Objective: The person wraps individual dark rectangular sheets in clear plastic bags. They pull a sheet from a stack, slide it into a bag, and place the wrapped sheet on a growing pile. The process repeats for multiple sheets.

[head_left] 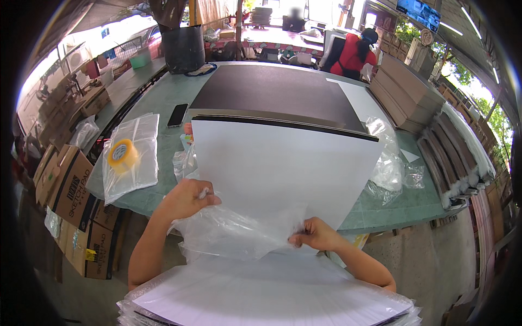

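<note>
I hold a large white pad of sheets [283, 168] upright over the table edge; a thin black band runs along its top. A clear plastic bag [234, 233] is bunched around its lower end. My left hand [187, 198] grips the bag's crumpled edge at the pad's lower left corner. My right hand [315, 234] pinches the bag at the pad's lower right. Below my hands lies a stack of bagged white pads [272, 299].
A green table [163, 103] carries a large black sheet [272, 89], a yellow tape roll [123, 154] on clear bags, a black phone [178, 114] and loose plastic bags [389, 163]. Cardboard boxes [73, 190] stand left, board stacks [408, 92] right. A person in red [356, 54] sits beyond.
</note>
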The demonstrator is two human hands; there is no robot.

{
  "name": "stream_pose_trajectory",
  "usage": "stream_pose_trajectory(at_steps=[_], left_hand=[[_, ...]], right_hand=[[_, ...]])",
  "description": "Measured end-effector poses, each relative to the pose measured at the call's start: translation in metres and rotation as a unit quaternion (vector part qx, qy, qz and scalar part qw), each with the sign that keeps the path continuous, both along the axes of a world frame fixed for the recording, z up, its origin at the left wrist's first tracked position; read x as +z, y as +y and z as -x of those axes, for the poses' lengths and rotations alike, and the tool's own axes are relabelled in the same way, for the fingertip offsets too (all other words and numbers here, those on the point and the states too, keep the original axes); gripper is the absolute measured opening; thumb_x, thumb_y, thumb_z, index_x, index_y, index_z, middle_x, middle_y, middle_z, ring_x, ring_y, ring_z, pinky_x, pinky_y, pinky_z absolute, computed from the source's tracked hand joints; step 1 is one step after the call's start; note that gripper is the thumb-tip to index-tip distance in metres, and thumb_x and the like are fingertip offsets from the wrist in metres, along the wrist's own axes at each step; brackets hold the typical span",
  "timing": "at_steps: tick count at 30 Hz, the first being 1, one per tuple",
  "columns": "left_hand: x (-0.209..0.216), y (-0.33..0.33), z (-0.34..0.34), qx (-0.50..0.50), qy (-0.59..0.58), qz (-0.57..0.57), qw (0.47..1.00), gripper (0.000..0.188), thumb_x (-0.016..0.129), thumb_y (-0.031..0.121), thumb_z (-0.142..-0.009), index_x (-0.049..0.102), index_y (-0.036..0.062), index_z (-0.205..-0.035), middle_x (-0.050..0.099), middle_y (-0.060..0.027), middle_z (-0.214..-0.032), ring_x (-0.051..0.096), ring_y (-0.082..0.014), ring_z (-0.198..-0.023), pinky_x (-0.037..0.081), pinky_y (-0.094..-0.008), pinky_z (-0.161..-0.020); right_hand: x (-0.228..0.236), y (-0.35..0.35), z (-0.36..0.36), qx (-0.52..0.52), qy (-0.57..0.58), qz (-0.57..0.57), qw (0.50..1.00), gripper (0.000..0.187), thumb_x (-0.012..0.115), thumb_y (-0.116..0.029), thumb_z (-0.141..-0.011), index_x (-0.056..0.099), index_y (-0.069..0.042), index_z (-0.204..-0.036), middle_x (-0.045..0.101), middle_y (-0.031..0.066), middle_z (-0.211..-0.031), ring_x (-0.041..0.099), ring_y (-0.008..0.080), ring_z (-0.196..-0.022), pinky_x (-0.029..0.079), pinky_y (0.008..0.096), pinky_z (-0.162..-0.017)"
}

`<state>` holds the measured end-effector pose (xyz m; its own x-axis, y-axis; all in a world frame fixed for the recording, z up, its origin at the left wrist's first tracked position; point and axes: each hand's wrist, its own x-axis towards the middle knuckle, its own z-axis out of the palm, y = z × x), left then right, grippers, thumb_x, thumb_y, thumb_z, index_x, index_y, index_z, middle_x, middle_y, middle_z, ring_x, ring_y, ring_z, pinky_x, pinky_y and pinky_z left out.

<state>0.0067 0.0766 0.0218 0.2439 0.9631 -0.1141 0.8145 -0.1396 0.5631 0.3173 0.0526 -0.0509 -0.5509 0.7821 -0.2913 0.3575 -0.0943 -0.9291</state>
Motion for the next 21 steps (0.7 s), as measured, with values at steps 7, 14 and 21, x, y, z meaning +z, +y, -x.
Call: stream_pose_trajectory(at_steps=[7, 14, 21], left_hand=[[0.006, -0.016, -0.029, 0.036, -0.044, -0.253, 0.966, 0.034, 0.067, 0.031, -0.068, 0.057, 0.0050, -0.086, 0.057, -0.0123, -0.086, 0.057, -0.0272, -0.071, 0.045, -0.0360, -0.065], [-0.033, 0.000, -0.034, -0.035, -0.130, -0.180, 0.974, 0.012, 0.054, 0.009, -0.077, 0.056, 0.0014, -0.087, 0.060, -0.0110, -0.080, 0.058, -0.0225, -0.066, 0.045, -0.0324, -0.060], [0.021, -0.039, -0.059, -0.175, -0.187, -0.195, 0.947, 0.018, 0.065, 0.018, -0.072, 0.055, 0.0032, -0.076, 0.057, -0.0098, -0.073, 0.055, -0.0210, -0.065, 0.042, -0.0295, -0.057]], right_hand=[[0.018, 0.000, 0.005, -0.090, 0.181, 0.025, 0.979, 0.014, 0.061, -0.014, -0.078, 0.059, 0.000, -0.077, 0.059, 0.0034, -0.071, 0.054, 0.0088, -0.064, 0.045, 0.0244, -0.057], [0.023, -0.008, 0.007, 0.025, 0.188, 0.084, 0.978, 0.017, 0.058, -0.014, -0.080, 0.058, 0.001, -0.086, 0.056, 0.0033, -0.070, 0.053, 0.0109, -0.064, 0.044, 0.0253, -0.059], [0.049, -0.018, 0.029, -0.046, 0.265, 0.096, 0.958, 0.017, 0.059, -0.017, -0.079, 0.055, -0.003, -0.071, 0.052, -0.0001, -0.062, 0.048, 0.0087, -0.056, 0.038, 0.0225, -0.050]])
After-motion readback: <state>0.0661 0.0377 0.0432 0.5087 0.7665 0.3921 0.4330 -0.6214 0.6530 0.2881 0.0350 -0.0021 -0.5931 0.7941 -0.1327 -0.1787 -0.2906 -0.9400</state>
